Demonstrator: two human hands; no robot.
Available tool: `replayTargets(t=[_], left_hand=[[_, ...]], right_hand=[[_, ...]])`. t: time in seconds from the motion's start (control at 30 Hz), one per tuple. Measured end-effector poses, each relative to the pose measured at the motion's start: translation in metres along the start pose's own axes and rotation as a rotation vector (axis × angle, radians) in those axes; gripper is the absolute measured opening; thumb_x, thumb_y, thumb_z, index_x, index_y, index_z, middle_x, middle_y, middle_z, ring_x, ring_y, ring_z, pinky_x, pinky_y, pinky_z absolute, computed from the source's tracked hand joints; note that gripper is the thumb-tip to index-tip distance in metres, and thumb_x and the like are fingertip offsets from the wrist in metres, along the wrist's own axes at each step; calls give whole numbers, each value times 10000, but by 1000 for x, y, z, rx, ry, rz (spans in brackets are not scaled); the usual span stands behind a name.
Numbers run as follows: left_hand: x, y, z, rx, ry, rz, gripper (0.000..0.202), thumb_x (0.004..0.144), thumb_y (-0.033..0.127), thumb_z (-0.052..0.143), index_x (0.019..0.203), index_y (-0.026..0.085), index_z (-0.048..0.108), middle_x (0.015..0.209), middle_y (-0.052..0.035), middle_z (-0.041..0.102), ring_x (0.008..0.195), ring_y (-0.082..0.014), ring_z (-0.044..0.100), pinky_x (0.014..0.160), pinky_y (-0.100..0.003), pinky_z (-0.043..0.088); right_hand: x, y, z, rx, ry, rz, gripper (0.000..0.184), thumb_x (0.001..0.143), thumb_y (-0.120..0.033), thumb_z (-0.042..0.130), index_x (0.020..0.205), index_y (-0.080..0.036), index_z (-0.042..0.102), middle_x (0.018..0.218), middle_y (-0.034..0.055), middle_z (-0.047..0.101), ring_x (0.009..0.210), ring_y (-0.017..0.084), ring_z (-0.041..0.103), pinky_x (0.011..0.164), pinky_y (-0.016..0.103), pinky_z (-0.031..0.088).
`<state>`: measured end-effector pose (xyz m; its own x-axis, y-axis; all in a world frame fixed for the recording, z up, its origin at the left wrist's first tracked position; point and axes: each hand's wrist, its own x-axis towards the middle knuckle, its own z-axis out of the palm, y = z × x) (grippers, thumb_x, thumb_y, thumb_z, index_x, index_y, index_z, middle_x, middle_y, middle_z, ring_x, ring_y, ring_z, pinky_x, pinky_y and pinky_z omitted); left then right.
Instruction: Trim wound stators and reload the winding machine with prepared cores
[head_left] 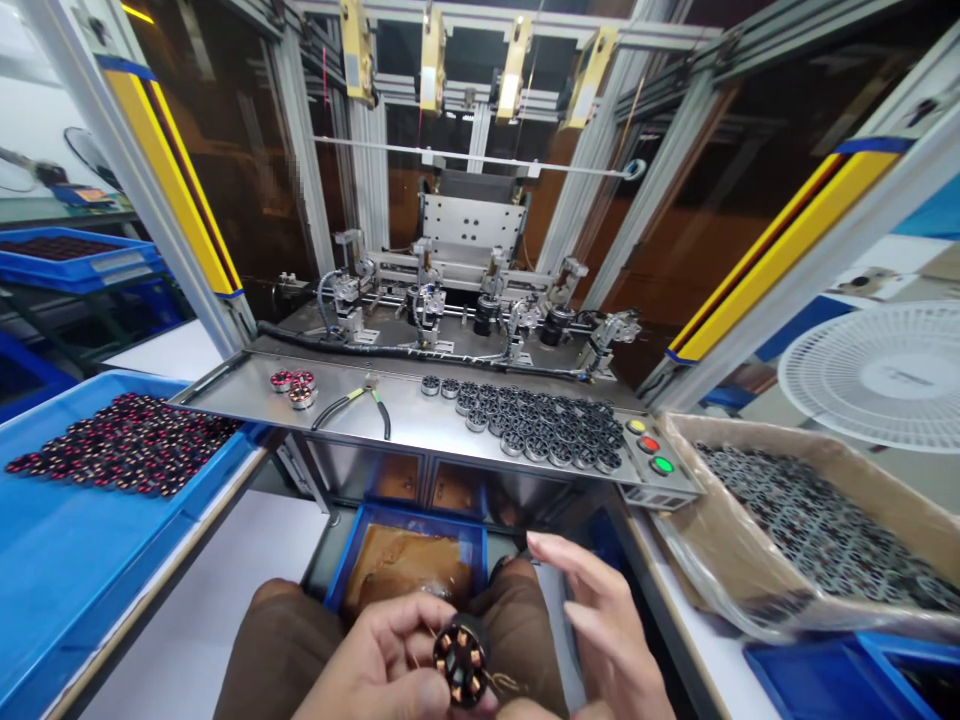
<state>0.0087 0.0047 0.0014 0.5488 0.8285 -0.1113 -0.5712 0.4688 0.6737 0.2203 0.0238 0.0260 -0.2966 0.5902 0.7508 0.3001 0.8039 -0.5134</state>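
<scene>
My left hand (379, 665) sits low in the view over my lap, closed around a small round wound stator (460, 673) with copper coils, pinched between thumb and fingers. Thin copper wire ends trail from the stator to the right. My right hand (600, 625) hovers just right of it with fingers stretched and apart, holding nothing. Beneath the hands a blue bin (409, 560) with a brown lining stands under the bench.
A steel shelf (420, 415) carries several bare dark stator cores (536, 420), three wound stators (294, 387), pliers (360, 402) and coloured buttons (649, 445). A blue tray of wound stators (124, 442) lies left; a cardboard box of cores (817, 520) right. A winding machine (465, 290) stands behind, a white fan (881, 375) far right.
</scene>
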Motion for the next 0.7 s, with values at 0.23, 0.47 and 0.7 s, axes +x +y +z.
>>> replayTargets(t=[0.23,0.47,0.7], left_hand=[[0,-1,-4,51,40,24,368,660,374,846,928,150,729,808,-53,749,713,-127,673,664,-212,514],[-2,-3,-3,-1,70,31,330,645,315,865,906,159,737,747,-17,715,671,-116,682,611,-187,504],[2,6,5,-141,106,222,483,432,244,958,847,257,712,1024,-13,728,930,-196,690,788,-281,525]], right_hand=[[22,-8,-1,95,-177,-30,455,731,-183,793,1144,-199,601,946,120,671,863,244,663,722,383,583],[27,-13,6,90,-192,-54,290,844,-195,677,1126,-254,643,771,64,693,683,184,630,611,329,532],[26,-19,12,-74,-165,-3,83,891,-147,576,879,-183,649,686,58,661,613,158,630,531,257,503]])
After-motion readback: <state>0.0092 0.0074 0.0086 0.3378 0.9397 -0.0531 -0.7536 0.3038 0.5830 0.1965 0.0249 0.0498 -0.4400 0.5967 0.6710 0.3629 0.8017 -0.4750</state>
